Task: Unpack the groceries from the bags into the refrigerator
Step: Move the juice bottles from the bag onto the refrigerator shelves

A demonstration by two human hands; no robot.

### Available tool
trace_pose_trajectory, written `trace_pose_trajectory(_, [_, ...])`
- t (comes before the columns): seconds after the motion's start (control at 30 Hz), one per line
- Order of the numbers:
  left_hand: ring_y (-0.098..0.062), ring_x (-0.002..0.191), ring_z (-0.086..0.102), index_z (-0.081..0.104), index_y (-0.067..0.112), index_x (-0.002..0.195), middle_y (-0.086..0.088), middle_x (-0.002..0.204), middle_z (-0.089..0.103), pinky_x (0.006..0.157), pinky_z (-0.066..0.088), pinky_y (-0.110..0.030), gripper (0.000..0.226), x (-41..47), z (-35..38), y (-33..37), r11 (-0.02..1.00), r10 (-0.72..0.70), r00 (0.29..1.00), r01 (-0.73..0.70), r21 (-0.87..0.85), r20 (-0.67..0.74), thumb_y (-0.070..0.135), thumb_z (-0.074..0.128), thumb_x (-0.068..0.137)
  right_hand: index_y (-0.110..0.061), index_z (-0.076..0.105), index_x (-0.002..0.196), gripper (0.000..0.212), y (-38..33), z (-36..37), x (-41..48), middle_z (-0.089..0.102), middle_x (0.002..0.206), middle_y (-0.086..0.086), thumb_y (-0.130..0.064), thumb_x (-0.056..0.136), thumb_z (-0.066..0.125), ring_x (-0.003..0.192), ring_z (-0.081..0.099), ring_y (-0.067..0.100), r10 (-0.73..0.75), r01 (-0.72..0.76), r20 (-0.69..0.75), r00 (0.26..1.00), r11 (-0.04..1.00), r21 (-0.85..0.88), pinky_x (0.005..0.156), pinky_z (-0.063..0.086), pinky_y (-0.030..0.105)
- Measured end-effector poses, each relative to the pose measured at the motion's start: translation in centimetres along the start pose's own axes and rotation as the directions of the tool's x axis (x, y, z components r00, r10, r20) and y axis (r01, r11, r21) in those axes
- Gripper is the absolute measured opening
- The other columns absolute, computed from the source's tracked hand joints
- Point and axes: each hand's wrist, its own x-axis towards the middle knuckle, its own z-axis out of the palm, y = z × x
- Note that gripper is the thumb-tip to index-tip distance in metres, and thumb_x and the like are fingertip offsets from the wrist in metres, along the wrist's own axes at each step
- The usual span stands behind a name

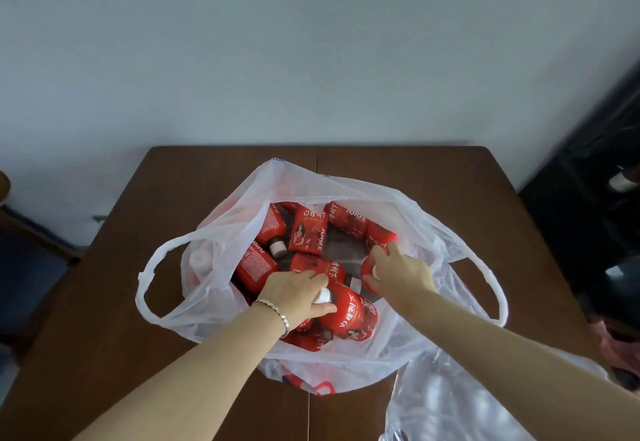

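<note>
Bottles [308,232] in red wrap crowd the white plastic bag [408,205], which stands open on the brown table [104,302] in my head view. I see the left hand [294,293] curl its fingers round the white-capped neck of the front bottle [349,316], which lies on its side atop the heap. The right hand [398,272] wraps round the cap end of another bottle [366,277] at the bag's right side, and covers most of it. A bracelet [277,314] sits on the left wrist.

A clear bag [450,406] lies crumpled at the table's near right, touching the white one; I cannot make out its contents. Bag film veils a pale item [199,260] on the left. Dark furniture [588,215] stands right of the table, blurred and cut off by the frame edge.
</note>
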Motion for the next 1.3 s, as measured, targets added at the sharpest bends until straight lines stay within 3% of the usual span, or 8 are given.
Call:
trace_pose_trajectory(0.3, [-0.025, 0.099, 0.062, 0.054, 0.015, 0.116, -0.002, 0.111, 0.064, 0.085, 0.045, -0.033, 0.053, -1.0, -6.3, 2.2, 0.992, -0.001, 1.000, 0.004, 0.129, -0.022, 0.059, 0.036, 0.091, -0.016, 0.053, 0.116, 0.036, -1.3, -7.7, -5.2, 0.049, 0.116, 0.001, -0.043, 0.092, 0.050, 0.093, 0.060, 0.024, 0.011, 0.035, -0.179, 0.984, 0.967, 0.254, 0.074, 0.049, 0.033])
trace_pose_trajectory(0.57, [-0.021, 0.093, 0.065, 0.055, 0.020, 0.085, 0.000, 0.095, 0.068, 0.066, 0.040, -0.026, 0.040, -3.8, -15.8, 3.7, 0.967, 0.245, 0.919, -0.208, 0.148, -0.308, 0.056, 0.038, 0.084, -0.019, 0.054, 0.099, 0.029, -1.7, -14.4, -13.0, 0.055, 0.100, -0.004, -0.045, 0.087, 0.051, 0.087, 0.061, 0.022, 0.363, -0.251, -0.344, 0.866, 0.910, 0.330, 0.072, 0.046, 0.029])
trace_pose_trajectory(0.8, [-0.020, 0.094, 0.064, 0.035, 0.021, 0.085, 0.002, 0.097, 0.067, 0.065, 0.031, -0.027, 0.044, -7.8, -20.7, 15.2, 0.772, 0.636, 0.690, -0.573, 0.276, -0.346, 0.065, 0.030, 0.088, -0.026, 0.053, 0.085, 0.023, 0.6, -14.5, -27.9, 0.056, 0.087, -0.010, -0.048, 0.081, 0.057, 0.081, 0.060, 0.013, 0.722, -0.550, -0.334, 0.606, 0.684, 0.480, 0.072, 0.052, 0.028])
trace_pose_trajectory(0.97, [-0.018, 0.090, 0.065, 0.034, 0.021, 0.085, 0.003, 0.093, 0.067, 0.063, 0.032, -0.027, 0.041, -14.8, -20.9, 28.6, 0.496, 0.856, 0.375, -0.789, 0.362, -0.356, 0.062, 0.033, 0.088, -0.020, 0.063, 0.092, 0.029, 2.0, -12.3, -42.7, 0.064, 0.086, -0.009, -0.047, 0.081, 0.061, 0.074, 0.060, 0.014, 0.886, -0.718, -0.337, 0.319, 0.458, 0.523, 0.066, 0.055, 0.024])
trace_pose_trajectory(1.03, [-0.017, 0.088, 0.065, 0.034, 0.021, 0.085, 0.003, 0.092, 0.067, 0.062, 0.034, -0.026, 0.039, -17.9, -20.2, 33.2, 0.397, 0.903, 0.275, -0.828, 0.395, -0.331, 0.060, 0.034, 0.088, -0.019, 0.063, 0.095, 0.030, 2.2, -11.5, -48.2, 0.059, 0.083, -0.008, -0.046, 0.083, 0.060, 0.070, 0.053, 0.013, 0.915, -0.770, -0.331, 0.229, 0.378, 0.513, 0.054, 0.040, 0.010])
trace_pose_trajectory(1.1, [-0.018, 0.085, 0.065, 0.036, 0.020, 0.083, 0.003, 0.091, 0.067, 0.062, 0.037, -0.025, 0.036, -23.0, -19.2, 39.9, 0.269, 0.941, 0.143, -0.865, 0.424, -0.306, 0.056, 0.033, 0.087, -0.017, 0.063, 0.097, 0.031, 1.6, -10.2, -56.4, 0.059, 0.085, -0.004, -0.044, 0.082, 0.059, 0.070, 0.048, 0.015, 0.945, -0.819, -0.314, 0.093, 0.252, 0.515, 0.049, 0.029, 0.011])
trace_pose_trajectory(1.23, [-0.021, 0.081, 0.063, 0.050, 0.021, 0.092, 0.001, 0.096, 0.068, 0.063, 0.034, -0.024, 0.035, -33.6, -16.6, 51.5, 0.047, 0.967, -0.083, -0.873, 0.486, -0.242, 0.052, 0.035, 0.087, -0.017, 0.062, 0.099, 0.031, 0.3, -6.4, -70.9, 0.066, 0.099, -0.001, -0.042, 0.080, 0.057, 0.083, 0.057, 0.019, 0.956, -0.855, -0.266, -0.127, 0.030, 0.517, 0.064, 0.034, 0.022])
trace_pose_trajectory(1.3, [-0.022, 0.084, 0.063, 0.056, 0.019, 0.099, -0.001, 0.100, 0.068, 0.067, 0.037, -0.026, 0.039, -38.7, -15.3, 56.5, -0.023, 0.967, -0.138, -0.884, 0.467, -0.215, 0.051, 0.037, 0.087, -0.017, 0.059, 0.092, 0.027, -0.3, -4.8, -77.3, 0.066, 0.099, 0.000, -0.042, 0.080, 0.056, 0.090, 0.060, 0.022, 0.946, -0.851, -0.238, -0.222, -0.069, 0.520, 0.066, 0.034, 0.024])
